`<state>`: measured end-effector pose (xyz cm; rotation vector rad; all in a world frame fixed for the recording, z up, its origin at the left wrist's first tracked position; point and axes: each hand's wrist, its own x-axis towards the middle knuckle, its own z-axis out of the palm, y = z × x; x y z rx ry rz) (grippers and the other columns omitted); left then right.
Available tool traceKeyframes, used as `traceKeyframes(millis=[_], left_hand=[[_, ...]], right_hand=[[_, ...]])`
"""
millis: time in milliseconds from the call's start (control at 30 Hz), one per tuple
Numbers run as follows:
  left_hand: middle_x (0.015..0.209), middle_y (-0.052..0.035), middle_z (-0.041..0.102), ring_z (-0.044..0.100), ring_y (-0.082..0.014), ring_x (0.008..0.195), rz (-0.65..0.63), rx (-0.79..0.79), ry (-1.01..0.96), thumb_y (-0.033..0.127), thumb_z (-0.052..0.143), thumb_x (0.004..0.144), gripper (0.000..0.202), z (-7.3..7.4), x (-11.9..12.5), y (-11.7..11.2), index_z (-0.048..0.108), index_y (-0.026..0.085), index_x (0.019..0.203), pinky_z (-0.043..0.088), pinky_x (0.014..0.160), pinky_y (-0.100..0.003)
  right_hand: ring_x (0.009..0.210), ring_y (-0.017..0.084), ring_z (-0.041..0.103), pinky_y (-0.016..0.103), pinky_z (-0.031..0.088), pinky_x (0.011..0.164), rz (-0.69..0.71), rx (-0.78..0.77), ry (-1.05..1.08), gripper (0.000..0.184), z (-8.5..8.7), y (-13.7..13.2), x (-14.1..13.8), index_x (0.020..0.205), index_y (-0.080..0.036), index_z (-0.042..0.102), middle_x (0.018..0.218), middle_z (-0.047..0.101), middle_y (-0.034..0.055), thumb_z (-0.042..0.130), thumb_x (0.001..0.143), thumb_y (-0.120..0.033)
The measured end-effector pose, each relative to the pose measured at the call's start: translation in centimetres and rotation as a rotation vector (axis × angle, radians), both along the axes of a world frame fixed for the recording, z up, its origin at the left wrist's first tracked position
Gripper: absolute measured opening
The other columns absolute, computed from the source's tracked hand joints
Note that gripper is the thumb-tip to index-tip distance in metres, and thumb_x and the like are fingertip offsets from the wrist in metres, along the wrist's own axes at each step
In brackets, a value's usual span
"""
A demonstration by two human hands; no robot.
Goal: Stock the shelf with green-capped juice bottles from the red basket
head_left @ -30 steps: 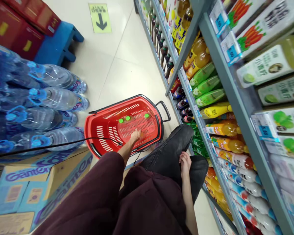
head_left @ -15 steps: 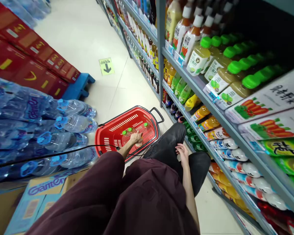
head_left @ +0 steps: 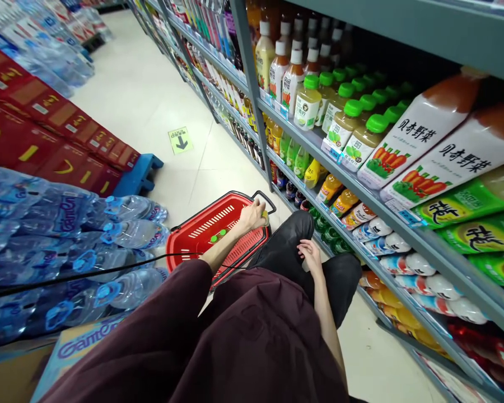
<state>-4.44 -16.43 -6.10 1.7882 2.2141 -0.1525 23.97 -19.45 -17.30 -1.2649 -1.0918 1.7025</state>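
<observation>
A red shopping basket [head_left: 205, 215] sits on the floor in front of me. Over its far right end, my left hand [head_left: 252, 215] is closed around a small juice bottle [head_left: 266, 219], of which only a yellowish part shows past the fingers. Inside the basket are bottles with green caps [head_left: 218, 235], partly hidden by my forearm. My right hand [head_left: 311, 256] rests by my knee with its fingers loosely bent and apart, and I see no item in its grasp.
On the right, shelves [head_left: 315, 137] hold juice bottles with green caps [head_left: 308, 103] and other drinks. Large water bottles [head_left: 130, 232] and red cartons [head_left: 46, 134] on a blue pallet [head_left: 140, 174] stand left. A black cord [head_left: 121, 261] crosses above the basket.
My left hand has risen from inside the basket and moved right toward its handle end, with the bottle in it. My right hand has stayed by my knee. The view has tilted up slightly.
</observation>
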Motion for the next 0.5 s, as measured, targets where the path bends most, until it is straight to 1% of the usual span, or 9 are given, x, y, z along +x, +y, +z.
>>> traceKeyframes(millis=[100,167,233,267,333,367,433,500], left_hand=[[0.118,-0.0135,0.056,0.065,-0.0287,0.093,-0.077,0.154,-0.037,0.026,0.051,0.084,0.034,3.2,2.9,0.6,0.059,0.016,0.116,0.048,0.069,-0.035],[0.115,-0.0122,0.056,0.065,-0.0265,0.09,-0.124,0.23,-0.081,0.024,0.054,0.08,0.033,4.9,4.9,0.7,0.059,0.016,0.112,0.046,0.067,-0.034],[0.112,-0.0105,0.057,0.064,-0.0243,0.086,-0.168,0.286,-0.14,0.023,0.057,0.077,0.034,5.8,7.0,0.6,0.059,0.017,0.11,0.044,0.066,-0.033],[0.11,-0.0096,0.058,0.064,-0.0237,0.084,-0.193,0.304,-0.174,0.023,0.058,0.076,0.033,5.9,8.1,0.5,0.059,0.018,0.108,0.043,0.065,-0.033],[0.107,-0.008,0.059,0.063,-0.0225,0.081,-0.253,0.306,-0.252,0.024,0.06,0.075,0.03,5.4,10.1,0.1,0.06,0.019,0.104,0.04,0.062,-0.032],[0.105,-0.0075,0.059,0.063,-0.022,0.079,-0.286,0.289,-0.292,0.024,0.061,0.074,0.028,4.8,11.2,-0.1,0.06,0.019,0.101,0.039,0.061,-0.032],[0.102,-0.007,0.059,0.061,-0.0208,0.075,-0.332,0.243,-0.361,0.024,0.063,0.073,0.023,3.1,13.0,-0.7,0.06,0.019,0.096,0.037,0.06,-0.032],[0.101,-0.007,0.059,0.06,-0.02,0.073,-0.346,0.212,-0.411,0.023,0.063,0.074,0.02,1.3,14.4,-1.4,0.06,0.02,0.093,0.037,0.059,-0.032]], right_hand=[[0.065,0.016,0.066,0.025,0.05,0.053,0.0,0.021,0.002,0.044,0.4,-0.1,0.0,0.104,-0.02,0.071,0.091,0.076,0.005,0.083,0.068,-0.042],[0.069,0.015,0.067,0.026,0.053,0.055,0.0,0.057,0.002,0.054,0.6,-0.4,-0.2,0.114,-0.021,0.068,0.105,0.075,0.0074,0.085,0.067,-0.042],[0.073,0.015,0.068,0.026,0.055,0.057,0.009,0.1,0.008,0.068,0.7,-0.6,-0.4,0.126,-0.024,0.063,0.123,0.071,0.0107,0.087,0.065,-0.04],[0.076,0.016,0.069,0.026,0.056,0.058,0.011,0.116,0.015,0.075,0.6,-0.7,-0.5,0.131,-0.025,0.06,0.13,0.067,0.0118,0.088,0.063,-0.039],[0.08,0.017,0.071,0.028,0.058,0.061,0.002,0.126,0.028,0.085,0.3,-0.7,-0.6,0.138,-0.027,0.054,0.136,0.064,0.0123,0.089,0.06,-0.037],[0.082,0.018,0.072,0.029,0.059,0.062,-0.02,0.121,0.031,0.086,0.0,-0.7,-0.6,0.137,-0.027,0.054,0.134,0.065,0.0119,0.089,0.059,-0.036],[0.086,0.022,0.072,0.033,0.061,0.068,-0.098,0.102,0.024,0.082,-0.6,-0.3,-0.3,0.131,-0.024,0.057,0.123,0.071,0.0104,0.089,0.056,-0.035],[0.091,0.025,0.072,0.038,0.061,0.075,-0.182,0.085,0.007,0.079,-1.2,0.2,0.2,0.125,-0.022,0.059,0.115,0.073,0.01,0.088,0.053,-0.034]])
